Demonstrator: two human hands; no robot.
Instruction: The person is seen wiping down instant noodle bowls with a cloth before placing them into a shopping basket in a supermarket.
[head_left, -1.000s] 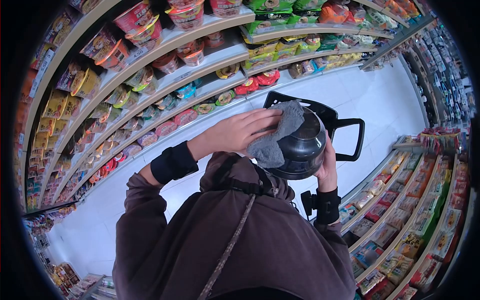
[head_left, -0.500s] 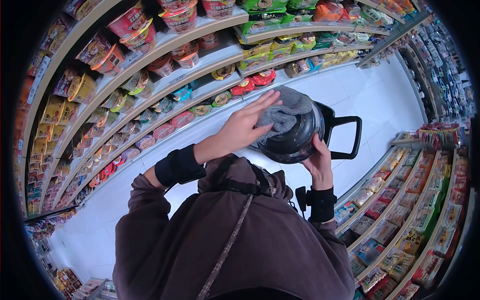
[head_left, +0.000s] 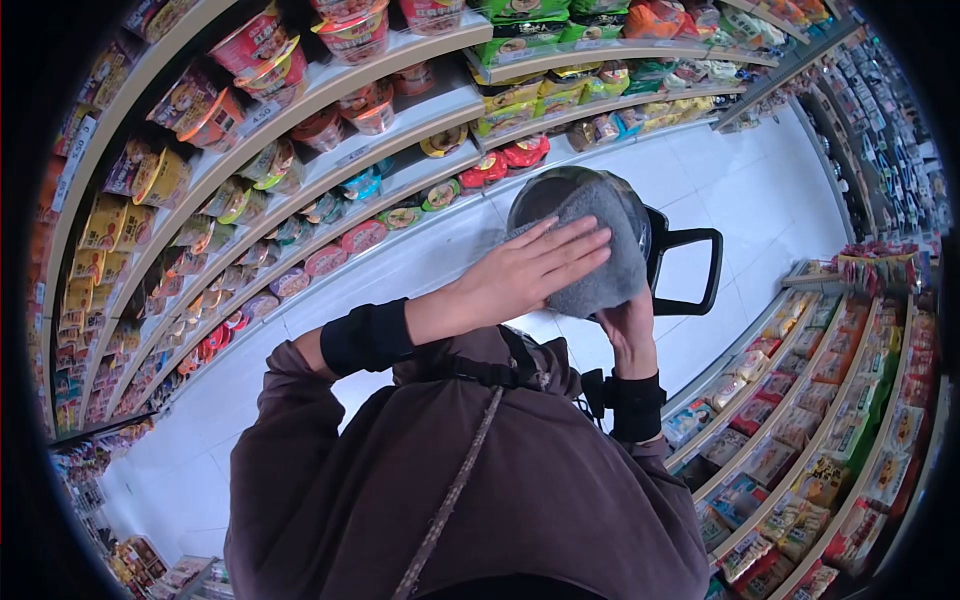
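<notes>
Grey cloth covers the black kettle, pressed by the flat left hand. The right hand grips the kettle underneath, its contents hidden. Beyond the kettle, shelves hold noodle bowls.

Your left hand lies open and flat on the cloth over the near side of the kettle, its 4 fingers straight and slightly spread, pointing across it. That forearm is raised, elbow bent. Your right hand grips the kettle from beneath, forearm upright below it. Both wrists wear black cuffs.
</notes>
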